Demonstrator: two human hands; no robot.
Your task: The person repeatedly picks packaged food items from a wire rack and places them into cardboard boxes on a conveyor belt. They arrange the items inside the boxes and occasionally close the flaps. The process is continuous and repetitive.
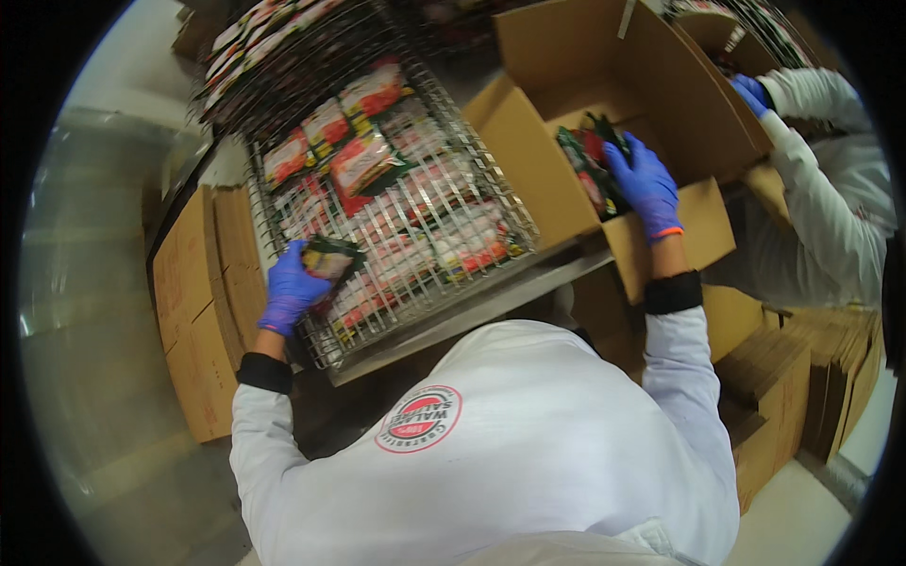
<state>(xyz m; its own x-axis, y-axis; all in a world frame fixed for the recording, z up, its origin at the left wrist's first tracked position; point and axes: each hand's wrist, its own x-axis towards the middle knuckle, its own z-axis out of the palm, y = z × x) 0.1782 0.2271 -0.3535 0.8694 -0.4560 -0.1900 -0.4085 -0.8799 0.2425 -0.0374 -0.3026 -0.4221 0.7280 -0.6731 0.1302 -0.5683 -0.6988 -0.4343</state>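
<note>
My left hand (294, 288), in a blue glove, is closed round the edge of a dark-backed plastic food packet (334, 262) at the left side of a wire basket (425, 330). Flat red-and-white packets (363, 165) of the same sort lie in the basket, some overlapping. On the right, my right hand (645, 184), gloved too, reaches over the near flap of an open cardboard box (528, 160). Its fingers curl against dark-and-red packets (590, 170) standing inside. The thumb is hidden from view.
More packets are piled on a wire rack (274, 47) behind the basket. Folded cardboard boxes (203, 292) stack at the left, with more flat cardboard (793, 377) at the lower right. A co-worker's white sleeve (821, 179) and blue-gloved hand (752, 94) are close on the right.
</note>
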